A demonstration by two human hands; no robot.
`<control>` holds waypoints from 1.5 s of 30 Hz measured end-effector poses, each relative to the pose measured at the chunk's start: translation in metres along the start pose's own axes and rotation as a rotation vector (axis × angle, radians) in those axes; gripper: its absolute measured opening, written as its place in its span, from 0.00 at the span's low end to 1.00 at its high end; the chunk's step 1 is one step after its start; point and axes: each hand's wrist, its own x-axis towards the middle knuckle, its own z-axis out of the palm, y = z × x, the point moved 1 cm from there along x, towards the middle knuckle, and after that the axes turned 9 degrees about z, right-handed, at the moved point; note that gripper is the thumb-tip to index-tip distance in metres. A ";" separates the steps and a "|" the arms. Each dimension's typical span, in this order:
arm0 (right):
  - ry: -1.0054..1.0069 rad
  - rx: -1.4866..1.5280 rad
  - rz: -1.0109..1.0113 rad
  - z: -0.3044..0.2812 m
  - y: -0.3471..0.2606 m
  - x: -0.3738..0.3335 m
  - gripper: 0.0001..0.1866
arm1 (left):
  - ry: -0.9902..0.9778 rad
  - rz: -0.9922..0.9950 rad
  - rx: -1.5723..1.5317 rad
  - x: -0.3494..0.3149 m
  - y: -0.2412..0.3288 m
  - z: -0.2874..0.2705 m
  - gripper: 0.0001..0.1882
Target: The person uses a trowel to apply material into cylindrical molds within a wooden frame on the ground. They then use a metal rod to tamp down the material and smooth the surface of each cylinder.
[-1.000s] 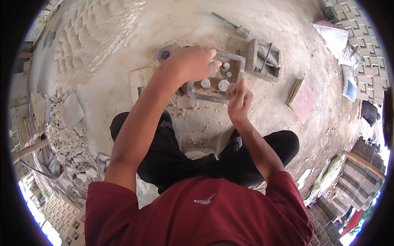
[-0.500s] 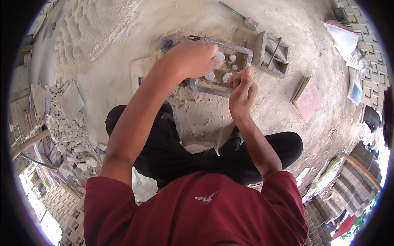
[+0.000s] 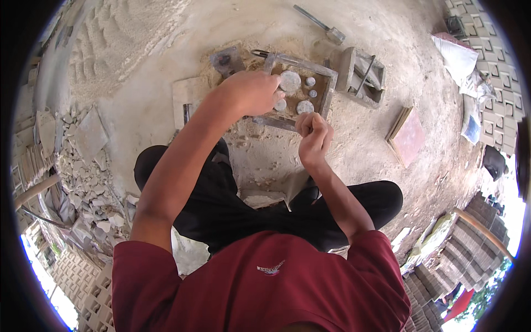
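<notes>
A rectangular grey mould frame lies on the ground in front of me, sandy inside. Several round pale grey discs of different sizes sit in it, the largest disc near its far left part. My left hand reaches over the frame's left side, fingers curled in beside the discs; what they grip, if anything, is hidden. At the near right corner my right hand is closed with the thumb on top, just below a mid-sized disc. Whatever it holds does not show clearly.
Right of the frame stands a grey box mould with a bar across it. A hammer-like tool lies beyond. Left are a dark square block, a flat slab and rubble. Stacked tiles lie at right.
My right hand has dropped slightly down and left, its thumb now bent over. My left hand has drawn back left and nearer, uncovering more of the largest disc. The view has shifted slightly.
</notes>
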 end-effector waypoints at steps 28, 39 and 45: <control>-0.187 -0.009 -0.053 0.038 -0.007 0.007 0.19 | 0.007 -0.012 -0.046 -0.006 0.002 -0.027 0.16; -0.178 -0.101 -0.127 -0.020 0.017 -0.008 0.21 | -0.020 0.131 -0.037 0.007 0.017 -0.012 0.16; -0.133 0.091 -0.071 -0.036 0.007 -0.006 0.21 | -0.041 0.110 -0.009 0.012 0.023 -0.009 0.16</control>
